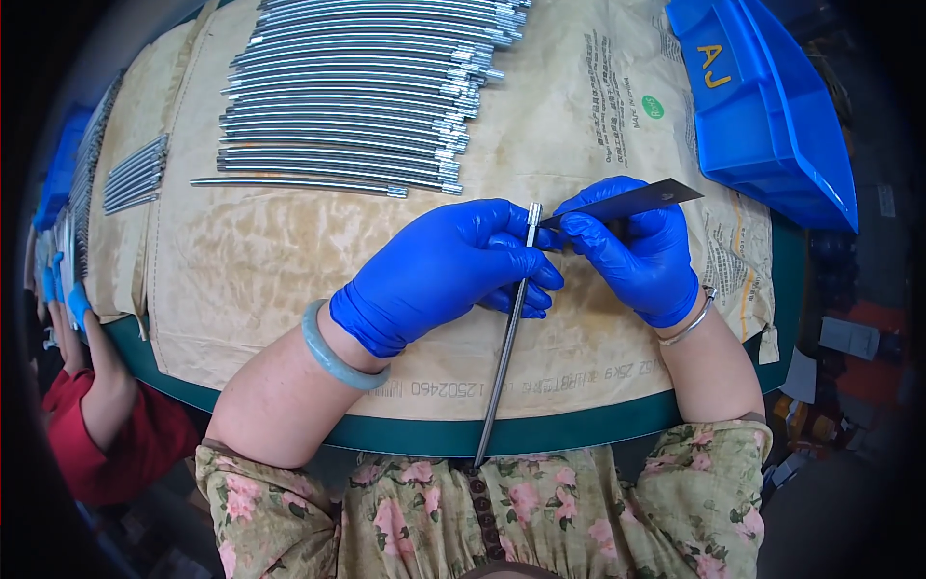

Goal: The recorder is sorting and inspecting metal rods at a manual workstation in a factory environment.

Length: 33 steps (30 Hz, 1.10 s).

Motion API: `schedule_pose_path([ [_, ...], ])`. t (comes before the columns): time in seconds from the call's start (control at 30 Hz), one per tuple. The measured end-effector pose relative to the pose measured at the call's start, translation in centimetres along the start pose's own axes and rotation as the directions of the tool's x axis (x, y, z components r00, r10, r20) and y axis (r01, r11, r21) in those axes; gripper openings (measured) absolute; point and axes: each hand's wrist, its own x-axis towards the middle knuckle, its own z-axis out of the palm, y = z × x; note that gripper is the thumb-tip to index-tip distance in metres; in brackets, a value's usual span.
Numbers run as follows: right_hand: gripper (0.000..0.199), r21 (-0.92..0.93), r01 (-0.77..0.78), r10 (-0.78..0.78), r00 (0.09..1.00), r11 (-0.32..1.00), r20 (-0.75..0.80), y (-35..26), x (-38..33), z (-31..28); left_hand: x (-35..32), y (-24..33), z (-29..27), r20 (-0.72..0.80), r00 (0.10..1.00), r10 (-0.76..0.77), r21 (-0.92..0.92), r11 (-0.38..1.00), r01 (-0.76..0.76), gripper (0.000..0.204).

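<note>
My left hand (439,265), in a blue glove, is closed round a thin metal rod (504,352) just below its bright, wider end. The rod stands tilted, its lower end reaching down past the table's near edge. In my right hand (641,261), also gloved in blue, a dark flat pointed strip (644,200) is pinched between thumb and fingers. Its narrow tip lies close to the rod's bright end; whether they touch I cannot tell. Beyond my hands lies a wide row of similar metal rods (338,116), with one rod (299,181) apart at its near side.
Brown paper sacking (260,241) covers the table, whose green edge (405,436) curves in front of me. A blue plastic bin (738,121) stands at the far right. More rods (136,176) lie at the left, near another person's gloved hand (77,301) and red sleeve (116,439).
</note>
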Motion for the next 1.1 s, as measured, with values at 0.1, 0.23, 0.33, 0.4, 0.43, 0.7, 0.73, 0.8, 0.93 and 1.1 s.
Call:
schedule_pose_path([
  [0.1, 0.012, -0.113, -0.003, 0.004, 1.0, 0.994, 0.01, -0.01, 0.06, -0.21, 0.01, -0.21, -0.07, -0.002, 1.0, 0.002, 0.006, 1.0, -0.002, 0.026],
  [0.23, 0.013, -0.141, 0.065, -0.059, 0.997, 0.988, 0.046, 0.42, 0.25, -0.3, 0.1, -0.41, -0.22, -0.007, 1.0, 0.004, 0.014, 1.0, -0.004, 0.025],
  [0.33, 0.013, -0.117, 0.088, -0.081, 0.995, 0.989, 0.063, 0.48, 0.32, -0.23, 0.03, -0.4, -0.23, -0.024, 1.0, -0.004, 0.019, 1.0, 0.005, 0.025],
  [0.4, 0.012, -0.1, 0.066, -0.059, 0.996, 0.993, 0.065, 0.44, 0.33, -0.19, 0.04, -0.37, -0.25, -0.023, 1.0, -0.002, 0.023, 1.0, 0.003, 0.025],
  [0.43, 0.012, -0.1, 0.066, -0.059, 0.996, 0.993, 0.065, 0.46, 0.31, -0.16, 0.04, -0.35, -0.25, -0.023, 1.0, 0.0, 0.027, 1.0, 0.001, 0.025],
  [0.7, 0.01, -0.118, 0.057, -0.049, 0.996, 0.991, 0.07, 0.33, 0.4, -0.3, 0.05, -0.49, -0.27, -0.02, 1.0, 0.013, 0.013, 1.0, -0.013, 0.024],
  [0.73, 0.01, -0.177, 0.049, -0.041, 0.998, 0.983, 0.05, 0.54, 0.59, -0.41, 0.06, -0.55, -0.29, -0.022, 1.0, 0.015, 0.01, 1.0, -0.015, 0.024],
  [0.8, 0.01, -0.298, 0.029, -0.028, 1.0, 0.954, 0.007, 0.7, 0.83, -0.62, -0.01, -0.42, -0.2, -0.022, 1.0, 0.005, 0.018, 1.0, -0.005, 0.024],
  [0.93, 0.01, -0.104, 0.063, -0.071, 0.994, 0.993, -0.08, 0.31, 0.43, -0.15, -0.08, -0.2, 0.02, -0.02, 1.0, -0.011, 0.033, 0.999, 0.012, 0.024],
  [1.1, 0.01, -0.07, 0.041, -0.045, 0.998, 0.997, -0.054, 0.08, 0.43, -0.38, -0.1, -0.05, 0.16, -0.008, 1.0, -0.007, 0.023, 1.0, 0.008, 0.025],
])
